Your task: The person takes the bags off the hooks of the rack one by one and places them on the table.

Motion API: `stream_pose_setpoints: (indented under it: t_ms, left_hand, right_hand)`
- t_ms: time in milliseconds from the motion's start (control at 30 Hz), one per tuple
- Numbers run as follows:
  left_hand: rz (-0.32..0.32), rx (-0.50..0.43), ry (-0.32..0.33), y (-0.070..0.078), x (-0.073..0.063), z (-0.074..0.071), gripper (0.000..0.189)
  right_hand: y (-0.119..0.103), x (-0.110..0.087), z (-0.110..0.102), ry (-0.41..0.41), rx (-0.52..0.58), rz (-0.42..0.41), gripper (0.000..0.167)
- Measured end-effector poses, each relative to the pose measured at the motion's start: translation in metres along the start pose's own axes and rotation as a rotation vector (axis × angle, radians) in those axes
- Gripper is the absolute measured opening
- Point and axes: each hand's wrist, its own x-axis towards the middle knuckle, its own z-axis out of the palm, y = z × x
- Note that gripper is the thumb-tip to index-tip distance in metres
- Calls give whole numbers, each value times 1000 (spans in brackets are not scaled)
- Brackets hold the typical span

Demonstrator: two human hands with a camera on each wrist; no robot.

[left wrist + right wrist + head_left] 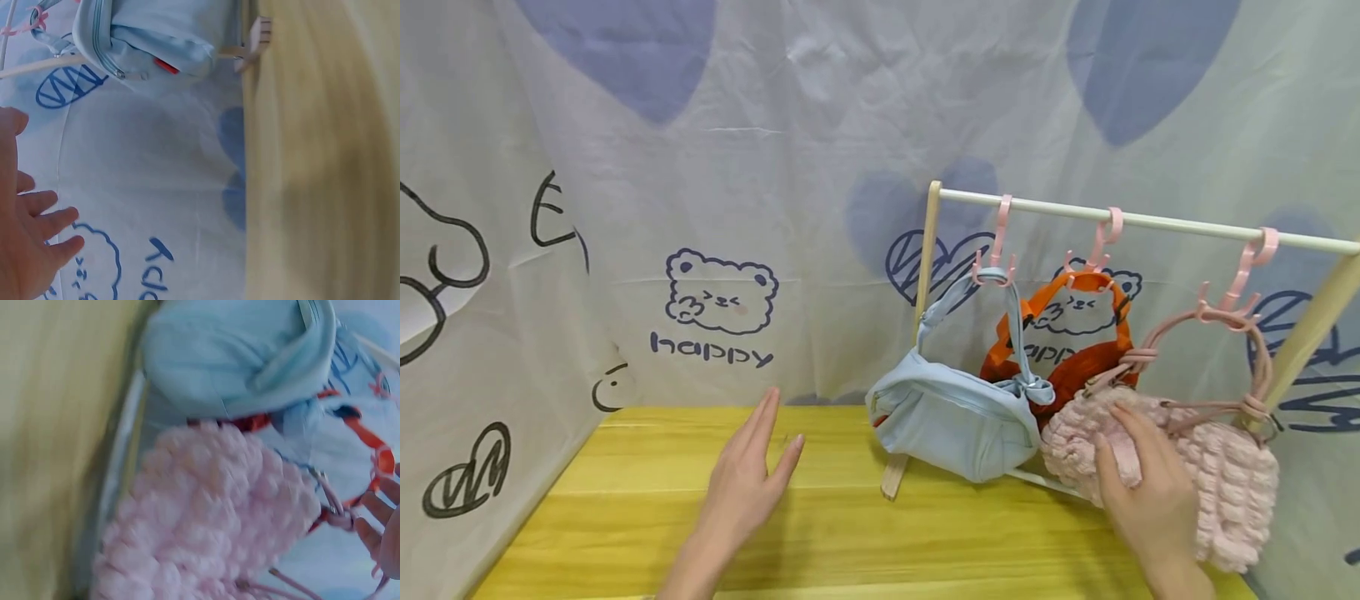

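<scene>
My left hand [745,479] is over the yellow wooden table, fingers extended and thumb apart, holding nothing. My right hand [1153,492] is in front of a puffy pink handbag [1232,492], overlapping it in the head view. Its fingers [380,509] look loosely extended beside the bag's strap in the right wrist view, with nothing gripped. The pink handbag hangs tilted by its strap from a pink hook [1238,279]. Left of it, a light blue shoulder bag [958,421] hangs from another hook. Between and behind them is an orange-red bag [1086,371], partly hidden.
A small rack with a white rail [1187,223] and wooden legs stands on the right of the table [820,533]. One wooden foot [892,477] sticks out below the blue bag. A white printed cloth [820,208] hangs behind and at the left.
</scene>
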Motion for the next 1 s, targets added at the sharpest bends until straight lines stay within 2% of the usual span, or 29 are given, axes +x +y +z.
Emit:
stream_pose_setpoints:
  t_ms: [233, 367, 467, 567, 633, 700, 800, 1000]
  left_hand:
    - [194, -98, 145, 11, 44, 12, 70]
    - [275, -162, 160, 18, 72, 20, 67]
    - [293, -221, 146, 24, 92, 24, 64]
    - [303, -277, 138, 32, 112, 29, 61]
    - [310, -302, 135, 39, 126, 31, 59]
    - [317, -321, 125, 47, 137, 33, 59]
    - [316, -344, 103, 58, 152, 37, 59]
    - [313, -371, 87, 75, 178, 51, 58]
  right_hand:
    - [15, 40, -16, 166, -4, 31, 36]
    - [25, 63, -28, 255, -28, 47, 36]
    - [32, 80, -36, 325, -54, 38, 36]
    - [39, 94, -46, 351, -58, 53, 37]
    - [48, 100, -54, 310, -49, 81, 39]
    - [59, 104, -62, 253, -47, 145, 41]
    - [79, 108, -71, 176, -85, 215, 43]
    - [104, 110, -78, 152, -191, 340, 45]
